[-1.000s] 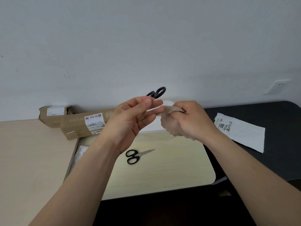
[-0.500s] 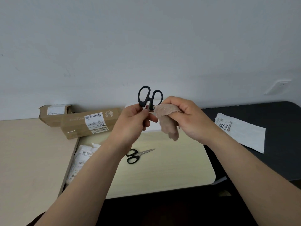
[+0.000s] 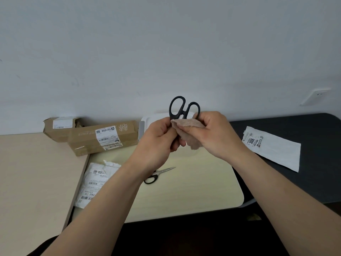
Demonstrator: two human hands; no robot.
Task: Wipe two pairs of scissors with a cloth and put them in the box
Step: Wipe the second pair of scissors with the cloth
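Observation:
A pair of black-handled scissors (image 3: 182, 109) stands upright in mid-air, handle loops on top, blades hidden between my hands. My left hand (image 3: 158, 143) grips it just below the loops. My right hand (image 3: 215, 134) pinches a beige cloth (image 3: 190, 130) wrapped around the scissors under the handles. A second pair of scissors (image 3: 160, 173), black handles and bare metal blades, lies flat on the pale yellow board (image 3: 203, 183), partly behind my left forearm. A white box (image 3: 147, 120) peeks out behind my hands by the wall.
Two brown cardboard parcels (image 3: 103, 138) lie at the back left on the beige table (image 3: 33, 172). A torn white mailer (image 3: 96, 182) lies at the board's left edge. Another white mailer (image 3: 273, 148) rests on the black table (image 3: 304, 137) at right.
The held scissors turned from lying sideways to upright with the loops on top. My hands closed together, and the cloth moved up onto the scissors just under the handles.

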